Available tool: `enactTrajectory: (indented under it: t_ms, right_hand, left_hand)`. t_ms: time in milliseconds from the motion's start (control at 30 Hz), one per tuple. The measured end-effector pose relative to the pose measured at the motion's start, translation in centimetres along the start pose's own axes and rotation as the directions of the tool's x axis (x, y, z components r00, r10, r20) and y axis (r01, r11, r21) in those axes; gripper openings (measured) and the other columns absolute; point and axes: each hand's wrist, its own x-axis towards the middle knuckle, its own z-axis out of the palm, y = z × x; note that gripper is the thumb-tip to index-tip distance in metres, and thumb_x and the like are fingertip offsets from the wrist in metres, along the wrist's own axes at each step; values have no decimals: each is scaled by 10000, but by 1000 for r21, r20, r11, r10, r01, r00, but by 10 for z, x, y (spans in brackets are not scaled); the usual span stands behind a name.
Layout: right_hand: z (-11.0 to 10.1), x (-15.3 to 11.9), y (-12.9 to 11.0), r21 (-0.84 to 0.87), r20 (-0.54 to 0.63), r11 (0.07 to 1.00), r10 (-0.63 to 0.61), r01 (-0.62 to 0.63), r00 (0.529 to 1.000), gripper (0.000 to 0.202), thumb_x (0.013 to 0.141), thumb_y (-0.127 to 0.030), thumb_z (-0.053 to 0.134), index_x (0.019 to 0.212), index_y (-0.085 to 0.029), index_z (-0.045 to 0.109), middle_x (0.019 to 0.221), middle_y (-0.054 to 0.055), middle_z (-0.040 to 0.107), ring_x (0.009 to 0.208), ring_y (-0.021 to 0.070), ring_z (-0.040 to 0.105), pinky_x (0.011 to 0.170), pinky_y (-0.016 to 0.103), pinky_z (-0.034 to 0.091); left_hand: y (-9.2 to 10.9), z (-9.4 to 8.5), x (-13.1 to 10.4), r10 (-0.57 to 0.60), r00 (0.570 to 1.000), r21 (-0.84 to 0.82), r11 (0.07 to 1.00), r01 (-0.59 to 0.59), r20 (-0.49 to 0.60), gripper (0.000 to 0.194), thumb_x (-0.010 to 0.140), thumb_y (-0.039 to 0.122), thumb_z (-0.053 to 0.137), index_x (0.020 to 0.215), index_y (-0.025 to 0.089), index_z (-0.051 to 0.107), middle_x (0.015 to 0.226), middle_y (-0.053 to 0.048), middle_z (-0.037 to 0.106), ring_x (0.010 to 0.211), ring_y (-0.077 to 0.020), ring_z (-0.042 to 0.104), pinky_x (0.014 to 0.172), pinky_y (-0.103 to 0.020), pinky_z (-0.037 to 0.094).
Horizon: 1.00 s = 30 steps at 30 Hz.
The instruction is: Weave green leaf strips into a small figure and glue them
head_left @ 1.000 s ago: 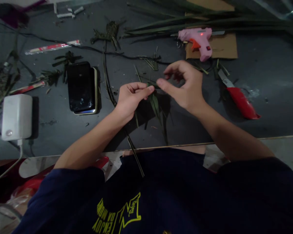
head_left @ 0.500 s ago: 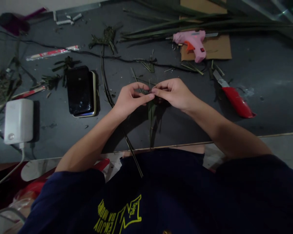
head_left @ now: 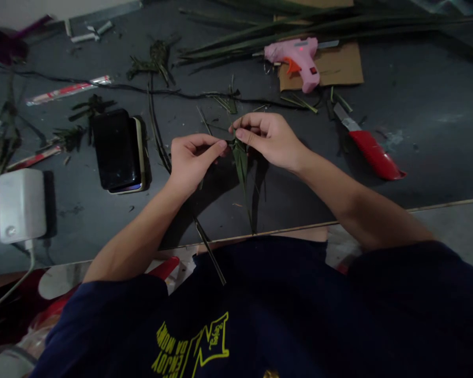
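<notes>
Between my two hands is a folded green leaf piece point(head_left: 241, 161), its long tip hanging down toward the table's front edge. My right hand point(head_left: 270, 139) pinches its top with thumb and fingers. To the left, my left hand point(head_left: 195, 160) is closed too, thumb against forefinger, on a thin dark end of the leaf that sticks out sideways. Small details at the fingertips are too dark to make out. A long narrow leaf strip point(head_left: 209, 252) lies below my left forearm and reaches past the table edge over the shirt.
A pink glue gun point(head_left: 299, 60) rests on cardboard point(head_left: 342, 63), with long leaves point(head_left: 236, 44) behind. At right lies a red-handled knife point(head_left: 372, 147). Two stacked phones point(head_left: 117, 149), a white power bank point(head_left: 22, 206) and woven leaf figures point(head_left: 153, 60) are on the left. A black cable point(head_left: 173, 93) crosses the table.
My hands have drawn apart, the left one moving left, so more of the folded leaf shows between them. The whole view has shifted slightly.
</notes>
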Motion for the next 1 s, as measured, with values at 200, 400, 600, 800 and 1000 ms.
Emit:
enactTrajectory:
  t_ms: [200,400,600,800,1000]
  right_hand:
    - [-1,1,1,-1,-26,998,-58,58,998,188,929,-355,734,971,-186,662,920,6,681,803,104,615,712,212,526]
    - [1,-1,-3,18,-14,1000,-5,5,1000,167,942,-339,721,974,-186,660,852,-12,646,707,84,561,634,192,483]
    - [-1,0,-1,5,-27,1000,-21,22,999,198,958,-387,696,990,-200,641,981,8,674,821,100,613,705,198,526]
    - [6,0,-1,251,1,963,-104,100,995,497,839,-664,736,983,-227,549,955,-1,597,858,118,606,822,254,575]
    - [15,-9,-14,514,157,854,-178,74,971,557,740,-609,846,872,-237,453,821,-31,512,831,110,550,805,232,542]
  left_hand:
    - [4,6,2,-235,970,-333,912,240,56,194,762,111,714,583,186,713,630,-1,711,554,-85,648,533,-177,487]
    - [1,4,1,-243,967,-375,891,254,77,134,741,162,743,609,182,738,638,-9,713,561,-84,657,532,-174,482]
    - [-1,5,-1,-117,991,-299,945,129,59,129,683,294,840,652,214,744,643,-2,707,621,-118,669,552,-204,478]
    - [-1,3,5,-267,954,-343,890,299,140,464,812,692,702,836,230,740,810,-46,735,701,-165,678,531,-249,484]
    - [-9,12,0,43,988,-359,933,13,147,422,674,575,918,836,242,717,870,-1,664,811,-122,622,735,-223,512]
